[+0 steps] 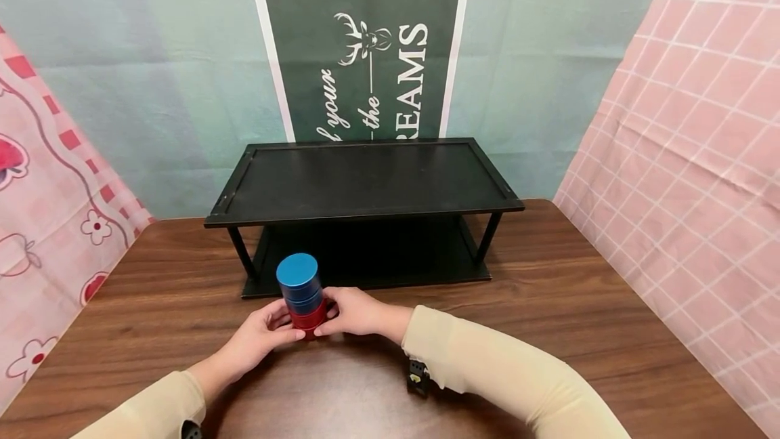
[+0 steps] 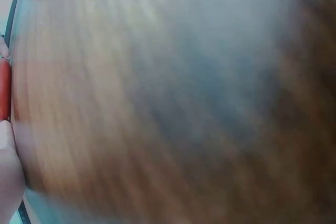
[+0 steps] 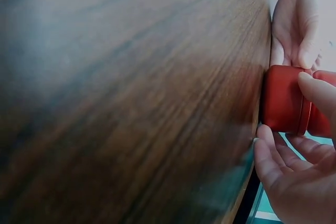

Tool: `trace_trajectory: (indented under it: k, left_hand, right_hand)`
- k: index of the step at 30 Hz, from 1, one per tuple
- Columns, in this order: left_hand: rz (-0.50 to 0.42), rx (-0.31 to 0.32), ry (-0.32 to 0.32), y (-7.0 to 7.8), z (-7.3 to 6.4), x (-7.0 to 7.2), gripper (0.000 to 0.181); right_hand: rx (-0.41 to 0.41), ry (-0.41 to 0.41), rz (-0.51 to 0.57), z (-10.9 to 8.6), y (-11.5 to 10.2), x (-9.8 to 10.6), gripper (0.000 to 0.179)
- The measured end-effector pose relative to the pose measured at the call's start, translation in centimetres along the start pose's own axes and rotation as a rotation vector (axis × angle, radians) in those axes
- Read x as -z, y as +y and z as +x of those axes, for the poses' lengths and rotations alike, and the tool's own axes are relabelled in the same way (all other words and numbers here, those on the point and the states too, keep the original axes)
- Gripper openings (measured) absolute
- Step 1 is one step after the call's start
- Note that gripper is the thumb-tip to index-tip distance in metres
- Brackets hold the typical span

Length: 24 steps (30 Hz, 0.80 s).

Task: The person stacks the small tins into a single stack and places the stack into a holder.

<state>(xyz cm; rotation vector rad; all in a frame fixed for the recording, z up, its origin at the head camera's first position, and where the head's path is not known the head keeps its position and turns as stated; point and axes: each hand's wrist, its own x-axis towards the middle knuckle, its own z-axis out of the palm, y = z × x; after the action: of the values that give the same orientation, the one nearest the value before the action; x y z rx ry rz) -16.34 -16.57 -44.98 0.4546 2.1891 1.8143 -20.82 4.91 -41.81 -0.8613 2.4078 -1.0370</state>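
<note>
Blue canister (image 1: 300,284) atop red canister (image 1: 309,318), head view only

A smooth red cylindrical canister (image 1: 309,320), ringed by a seam, stands upright just in front of the left part of a black two-tier shelf (image 1: 365,178); the left hand (image 1: 256,339) grips its left side and the right hand (image 1: 356,311) its right, both thumbs toward the near side. A shiny blue cylindrical canister (image 1: 298,284) with a flat round top sits upright upon it, closed; seam lines circle its lower part.
</note>
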Motion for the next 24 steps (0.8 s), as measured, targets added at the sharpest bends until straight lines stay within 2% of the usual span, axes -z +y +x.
trace_trajectory:
  k: [6, 13, 24]
  left_hand:
    - [0.029, -0.001, -0.006, 0.2, 0.0, -0.1, 0.059]
    - [0.076, -0.025, -0.032, 1.1, 0.8, -0.5, 0.059]
    - [0.048, -0.034, -0.078, 1.9, 1.7, -2.0, 0.06]
  right_hand:
    - [-0.007, 0.004, 0.013, -0.3, -0.1, 0.0, 0.052]
    - [-0.002, 0.032, 0.015, -1.3, 0.0, 0.8, 0.049]
    - [-0.016, 0.049, 0.018, -2.9, 0.9, 1.9, 0.049]
